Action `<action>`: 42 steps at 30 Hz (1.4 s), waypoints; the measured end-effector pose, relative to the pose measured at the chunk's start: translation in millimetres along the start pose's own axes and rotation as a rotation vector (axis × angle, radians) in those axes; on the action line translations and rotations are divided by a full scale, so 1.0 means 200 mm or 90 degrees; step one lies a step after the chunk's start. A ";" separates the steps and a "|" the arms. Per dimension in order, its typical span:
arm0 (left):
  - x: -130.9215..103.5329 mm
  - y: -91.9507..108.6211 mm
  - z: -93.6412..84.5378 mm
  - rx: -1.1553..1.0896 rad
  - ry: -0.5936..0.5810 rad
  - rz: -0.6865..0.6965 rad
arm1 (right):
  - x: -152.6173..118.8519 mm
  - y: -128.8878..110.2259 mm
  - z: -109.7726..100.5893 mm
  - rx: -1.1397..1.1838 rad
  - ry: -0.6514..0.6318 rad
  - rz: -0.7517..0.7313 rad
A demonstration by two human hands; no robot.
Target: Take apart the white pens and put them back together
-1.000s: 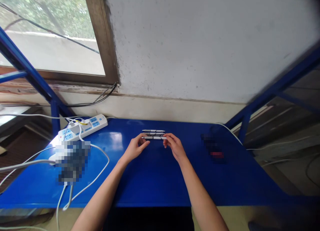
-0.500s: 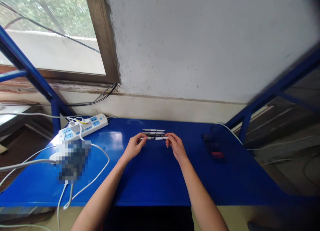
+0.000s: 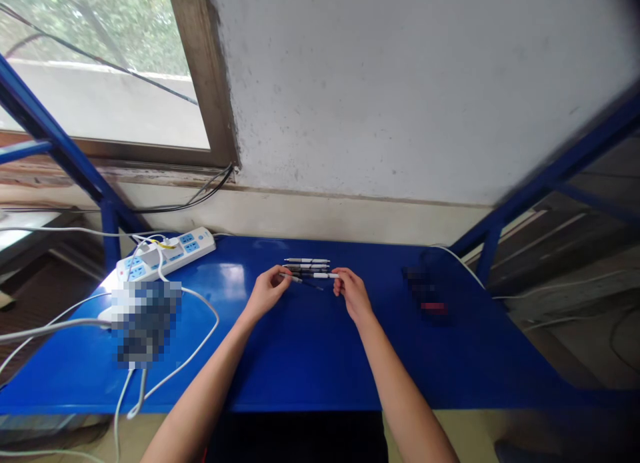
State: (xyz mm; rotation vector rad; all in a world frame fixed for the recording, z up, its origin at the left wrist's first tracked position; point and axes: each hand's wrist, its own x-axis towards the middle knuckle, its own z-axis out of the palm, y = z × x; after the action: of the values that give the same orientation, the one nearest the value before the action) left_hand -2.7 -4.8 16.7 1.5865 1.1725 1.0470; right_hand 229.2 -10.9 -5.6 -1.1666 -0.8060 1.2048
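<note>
Pinched in the fingers of my left hand (image 3: 270,291) is the grey front part of a pen (image 3: 292,277), with a thin dark refill (image 3: 313,286) sticking out of it to the right and slightly down. My right hand (image 3: 351,291) grips a white pen barrel (image 3: 325,275) by its right end. The two parts are separate. Just behind them, several grey and white pens (image 3: 307,261) lie side by side on the blue table (image 3: 305,356).
A white power strip (image 3: 200,244) with plugs and white cables lies at the left, beside a blurred object (image 3: 147,323). Dark items, one partly red (image 3: 434,308), lie on the right. Blue metal posts (image 3: 487,249) flank the table; a wall rises behind.
The two pen parts have come further apart, baring the thin refill. The part in my left hand now tilts down to the right.
</note>
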 end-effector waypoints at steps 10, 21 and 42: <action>0.01 -0.01 -0.01 0.037 0.091 -0.018 | 0.00 0.02 0.00 -0.007 -0.021 0.007; 0.04 -0.06 -0.01 -0.293 0.086 -0.137 | -0.03 -0.04 0.02 0.104 -0.110 0.082; 0.02 0.00 0.00 -0.413 -0.004 -0.171 | -0.03 -0.04 0.03 0.118 -0.109 0.095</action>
State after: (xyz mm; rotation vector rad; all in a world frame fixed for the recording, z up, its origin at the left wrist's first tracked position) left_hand -1.8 -1.7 17.6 0.8990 0.8826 1.0947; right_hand 224.5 -15.3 3.2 -0.9946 -0.7258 1.4853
